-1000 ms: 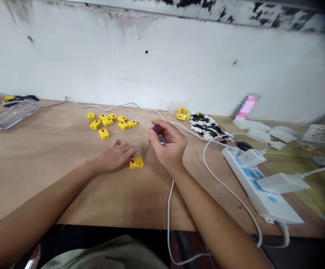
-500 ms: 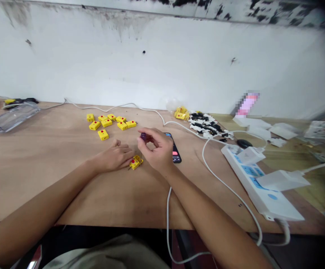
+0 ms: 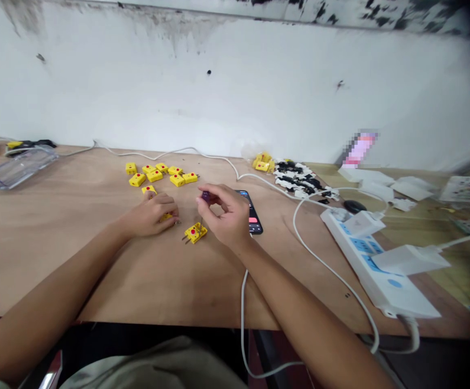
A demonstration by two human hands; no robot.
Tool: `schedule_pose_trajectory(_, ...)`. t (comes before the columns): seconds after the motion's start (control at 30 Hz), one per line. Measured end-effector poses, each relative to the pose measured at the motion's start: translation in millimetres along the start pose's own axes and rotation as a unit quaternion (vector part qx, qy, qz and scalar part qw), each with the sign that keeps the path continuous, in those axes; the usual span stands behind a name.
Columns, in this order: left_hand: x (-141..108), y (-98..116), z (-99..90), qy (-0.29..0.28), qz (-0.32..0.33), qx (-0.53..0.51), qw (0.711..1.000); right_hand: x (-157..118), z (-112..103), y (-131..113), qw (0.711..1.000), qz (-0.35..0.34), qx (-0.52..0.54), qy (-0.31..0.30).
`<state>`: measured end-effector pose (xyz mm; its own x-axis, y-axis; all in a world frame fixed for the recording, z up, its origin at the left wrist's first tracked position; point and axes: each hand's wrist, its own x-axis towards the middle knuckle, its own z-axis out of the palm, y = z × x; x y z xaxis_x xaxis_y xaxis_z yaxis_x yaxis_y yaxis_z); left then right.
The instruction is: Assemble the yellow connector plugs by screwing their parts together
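Note:
My right hand (image 3: 226,216) pinches the purple handle of a small screwdriver (image 3: 205,196), its shaft pointing down at a yellow plug (image 3: 195,233). That plug lies on the table with a red dot on top and metal pins pointing to the lower left. My left hand (image 3: 150,215) is closed over a yellow piece (image 3: 165,217), partly hidden under its fingers, left of the plug. Just behind my left hand sits another yellow plug (image 3: 149,190). Several more yellow plugs (image 3: 154,175) lie grouped farther back on the wooden table (image 3: 76,216).
A phone (image 3: 255,213) lies beside my right hand. White cables cross the table to a power strip (image 3: 381,270) at right. Black and white parts (image 3: 297,179) and a bag of yellow pieces (image 3: 263,162) lie at the back. A clear container (image 3: 19,168) rests at far left.
My left hand has moved left, away from the plug under the screwdriver, with a yellow piece now showing under its fingers. My right hand stays nearly in place.

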<state>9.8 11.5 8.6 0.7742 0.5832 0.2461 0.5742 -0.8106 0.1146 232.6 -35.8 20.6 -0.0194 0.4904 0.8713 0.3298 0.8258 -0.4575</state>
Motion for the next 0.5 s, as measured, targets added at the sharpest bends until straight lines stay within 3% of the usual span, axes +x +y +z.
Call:
schedule_pose_trajectory(0.33,1,4,1.3,0.006,-0.003,0.018,1.000,-2,2,1,1.000,-0.019,-0.008,-0.012)
schedule_pose_trajectory(0.5,1,17,-0.8,0.025,0.011,-0.057,0.998,-3,2,2,1.000,-0.014,-0.019,-0.017)
